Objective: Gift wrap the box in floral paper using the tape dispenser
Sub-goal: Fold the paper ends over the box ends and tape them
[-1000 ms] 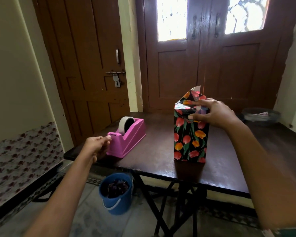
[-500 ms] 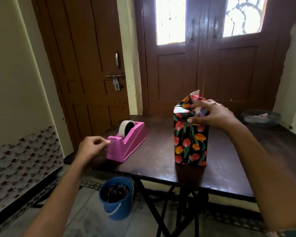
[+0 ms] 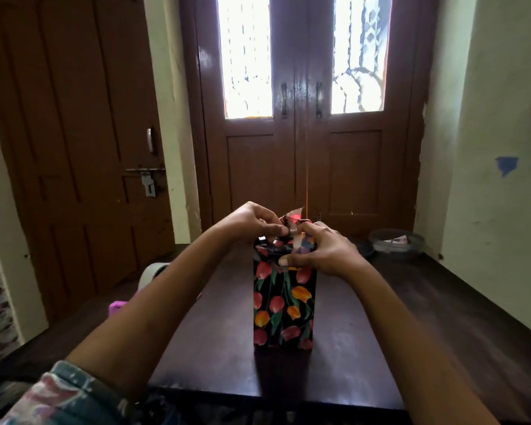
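Both hands met atop the box (image 3: 284,305), upright mid-table (image 3: 411,317): left hand (image 3: 252,222) pinched tape (image 3: 292,234); right hand (image 3: 316,251) gripped folded floral paper (image 3: 270,249). Tape dispenser (image 3: 149,276) sat left of box. No legible writing.

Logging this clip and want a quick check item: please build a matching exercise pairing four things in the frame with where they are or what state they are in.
Things:
1. tall box in black floral paper
2. pink tape dispenser
3. left hand
4. dark round bowl

Places or states:
A. far right of the dark wooden table
B. pinching the paper at the box top
C. upright at the table's middle
D. partly hidden behind the left forearm

Pairs: 1-C, 2-D, 3-B, 4-A
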### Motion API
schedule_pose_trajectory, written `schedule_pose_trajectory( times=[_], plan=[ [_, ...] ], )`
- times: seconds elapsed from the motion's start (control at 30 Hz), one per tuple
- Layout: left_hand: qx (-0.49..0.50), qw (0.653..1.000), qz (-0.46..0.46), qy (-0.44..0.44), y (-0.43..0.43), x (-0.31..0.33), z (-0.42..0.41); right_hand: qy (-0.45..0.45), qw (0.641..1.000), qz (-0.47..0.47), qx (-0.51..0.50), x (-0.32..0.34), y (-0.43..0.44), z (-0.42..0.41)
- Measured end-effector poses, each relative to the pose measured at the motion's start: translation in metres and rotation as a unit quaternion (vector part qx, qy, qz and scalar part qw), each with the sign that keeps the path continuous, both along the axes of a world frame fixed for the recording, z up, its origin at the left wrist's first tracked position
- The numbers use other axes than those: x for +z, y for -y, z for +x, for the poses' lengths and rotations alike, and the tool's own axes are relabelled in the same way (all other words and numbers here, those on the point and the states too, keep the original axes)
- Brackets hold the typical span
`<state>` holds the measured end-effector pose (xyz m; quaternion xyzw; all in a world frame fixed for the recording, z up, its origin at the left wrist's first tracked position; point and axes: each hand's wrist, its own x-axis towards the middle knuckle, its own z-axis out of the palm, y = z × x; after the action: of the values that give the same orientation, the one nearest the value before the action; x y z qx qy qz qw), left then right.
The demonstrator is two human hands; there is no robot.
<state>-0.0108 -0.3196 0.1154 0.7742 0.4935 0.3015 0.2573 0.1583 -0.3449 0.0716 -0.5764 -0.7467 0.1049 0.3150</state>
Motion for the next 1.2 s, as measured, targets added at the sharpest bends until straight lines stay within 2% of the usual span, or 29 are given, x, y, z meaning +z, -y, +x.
schedule_pose_trajectory(
  times=[0.33,0.47,0.6,0.7,0.77,0.9,0.97,1.07,1.13,1.2],
  plan=[
    [0.008,0.995,-0.018,-0.096,-0.009,0.014,0.009,-0.014,1.000,0.005,0.017,-0.002,-0.003,0.003],
    [0.016,0.988,-0.007,-0.155,-0.010,0.022,0.016,0.013,1.000,0.013,0.006,-0.001,-0.004,-0.001],
    [0.082,0.951,-0.007,-0.297,-0.012,0.030,0.019,0.031,0.999,0.029,0.002,-0.001,-0.001,-0.003],
    [0.136,0.913,-0.071,-0.378,-0.011,0.027,0.010,0.025,0.999,0.034,0.002,-0.003,0.001,-0.004],
    [0.132,0.917,-0.143,-0.349,-0.013,0.020,-0.002,0.024,0.999,0.035,0.001,-0.003,0.002,-0.005],
    [0.079,0.947,-0.257,-0.178,-0.013,0.002,-0.022,0.041,0.998,0.039,-0.003,-0.001,0.003,-0.014],
    [0.079,0.963,-0.210,-0.148,-0.010,0.000,-0.025,0.048,0.998,0.042,-0.004,0.001,0.004,-0.016],
    [0.087,0.993,-0.034,-0.077,-0.003,-0.005,-0.021,0.047,0.998,0.043,-0.004,0.000,0.005,-0.014],
    [0.064,0.991,0.110,-0.038,0.006,-0.010,-0.018,0.042,0.998,0.039,-0.006,-0.001,0.004,-0.011],
    [0.016,0.981,0.190,-0.031,0.012,-0.018,-0.016,0.037,0.999,0.037,-0.008,-0.002,0.003,-0.008]
  ],
)
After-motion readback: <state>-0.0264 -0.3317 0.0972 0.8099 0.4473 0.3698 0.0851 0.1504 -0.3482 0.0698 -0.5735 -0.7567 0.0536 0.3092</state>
